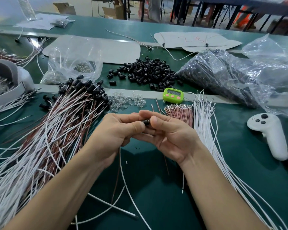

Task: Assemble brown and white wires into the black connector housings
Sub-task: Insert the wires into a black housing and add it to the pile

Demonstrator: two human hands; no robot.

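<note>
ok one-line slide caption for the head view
Left hand and right hand pinch a black connector housing, wires trailing below, over a green bench.

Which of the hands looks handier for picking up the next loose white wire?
Probably the right hand: the loose white wires lie on its side, just past the brown wires. The left hand would have to cross over, and both pinch the black housing.

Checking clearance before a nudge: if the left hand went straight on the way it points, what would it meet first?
Probably the right hand: the left hand points at it, with only the black connector housing pinched between them. Depth is unclear.
</note>
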